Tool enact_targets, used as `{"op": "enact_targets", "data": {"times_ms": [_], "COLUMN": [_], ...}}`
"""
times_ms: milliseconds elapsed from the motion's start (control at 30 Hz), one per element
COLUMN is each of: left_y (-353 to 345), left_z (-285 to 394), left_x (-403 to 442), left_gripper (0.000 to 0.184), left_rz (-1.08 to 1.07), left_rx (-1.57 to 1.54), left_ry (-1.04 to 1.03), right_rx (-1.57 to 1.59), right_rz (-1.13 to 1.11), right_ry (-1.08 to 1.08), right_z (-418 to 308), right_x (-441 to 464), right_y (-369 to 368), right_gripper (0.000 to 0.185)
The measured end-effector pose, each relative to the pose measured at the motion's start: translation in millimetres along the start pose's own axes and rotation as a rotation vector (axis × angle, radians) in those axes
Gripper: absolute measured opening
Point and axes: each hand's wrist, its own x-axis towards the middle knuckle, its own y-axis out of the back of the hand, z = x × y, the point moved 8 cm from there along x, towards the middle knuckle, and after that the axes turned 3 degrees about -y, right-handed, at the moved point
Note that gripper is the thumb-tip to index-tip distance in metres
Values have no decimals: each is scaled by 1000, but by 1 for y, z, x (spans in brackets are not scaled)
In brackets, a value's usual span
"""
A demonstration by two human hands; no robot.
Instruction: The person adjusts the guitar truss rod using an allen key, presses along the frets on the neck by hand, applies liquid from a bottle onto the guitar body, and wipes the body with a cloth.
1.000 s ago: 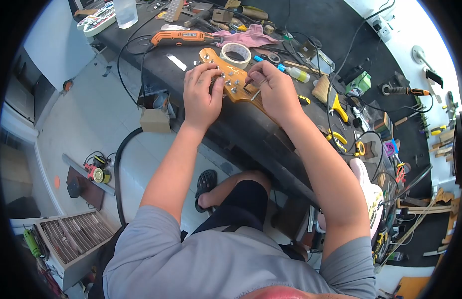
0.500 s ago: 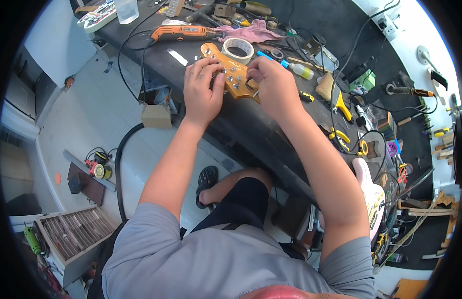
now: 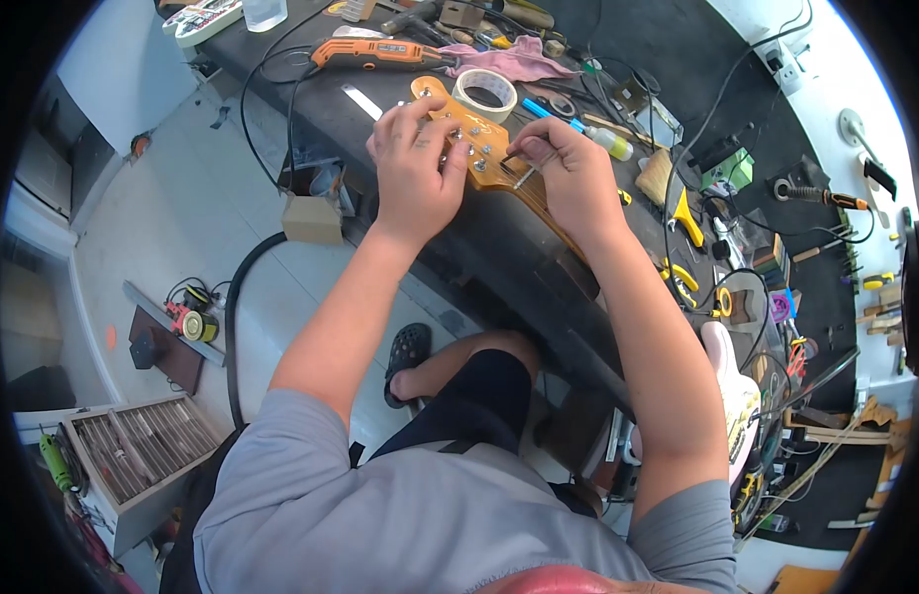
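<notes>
Guitar head [image 3: 494, 140] is flanked by the left hand [image 3: 420, 180], curled at its pegs [image 3: 480, 165], any grip undiscernible, and the right hand [image 3: 575, 180], pinched on a thin dark piece [image 3: 510, 158]. Stiff, smooth handling is suggested; its edges are best held.

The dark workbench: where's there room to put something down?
There's a small bare patch between the orange handheld power tool, the thin whitish strip and the honey-coloured wooden guitar headstock. Another lies left of the strip, below the tool. It's crowded past the round cream tape roll, around the crumpled pink cloth.
</notes>
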Motion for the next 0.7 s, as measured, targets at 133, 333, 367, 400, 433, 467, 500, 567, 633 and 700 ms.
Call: {"op": "enact_targets", "data": {"times_ms": [133,333,367,400,433,467,500,567,633,700], "left_y": [-8,-21,-20,-19,-18,-16,-13,-5,-10,-23], "left_z": [17,5,4,5,5,7,10,17,18,20], "left_x": [4,-3,-3,-2,-1,0,4,16,25,37], "left_gripper": [25,24,24,24,24,23,22,21,20,20], "left_rz": [-73,-203,-202,-192,-181,-171,-154,-128,-232,-314], "left_rx": [-198,-247,-248,-256,-264,-273,-263,-247,-256,-386], "left_ry": [-136,-93,-92,-91,-92,-92,-82,-65,-13,-12], "right_rx": [133,228,167,107,85,62,38,-36,17,195], "right_rz": [-4,-134,-132,-130,-124,-118,-108,-85,-88,-104], "right_ry": [-18,-131,-124,-115,-96,-79,-65,-53,-71,-108], "right_z": [16,27,22,16,13,10,8,0,3,16], "right_x": [6,23,23,22,21,18,16,14,11,14], "right_y": [-4,-2,-1,-2,-1,0,2,6,5,2], "right_gripper": [13,18,18,18,19,20,21,25,29,34]}}
